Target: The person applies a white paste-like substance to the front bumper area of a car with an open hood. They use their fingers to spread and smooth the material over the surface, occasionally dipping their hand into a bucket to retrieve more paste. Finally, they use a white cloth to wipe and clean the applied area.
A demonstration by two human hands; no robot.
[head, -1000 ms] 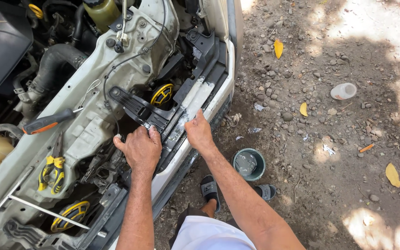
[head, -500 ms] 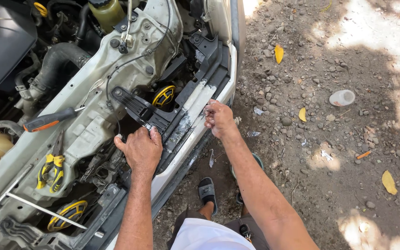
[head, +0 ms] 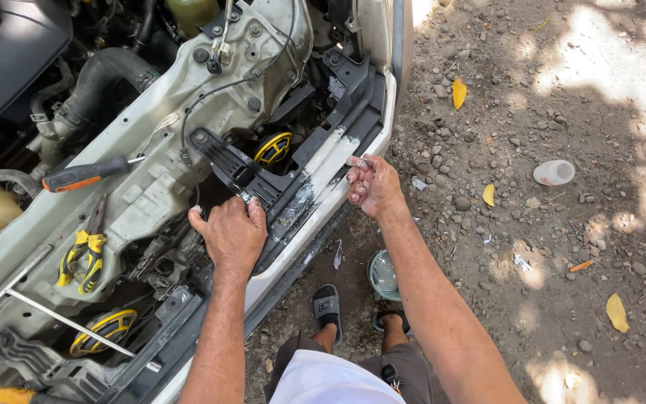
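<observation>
Black plastic bracket [head: 244, 173] under flat left hand [head: 229, 236]; right hand [head: 371, 185] curled, pinching a small bolt [head: 358, 161].

Bright daylight, dappled tree shade on dirt ground [head: 562, 247], blown-out sun patches top right; sharp focus, slight edge distortion.

Orange-handled screwdriver [head: 84, 174], yellow pliers [head: 82, 258] on engine-bay frame; white plastic bottle [head: 554, 172], round container [head: 383, 274] on gravel.
</observation>
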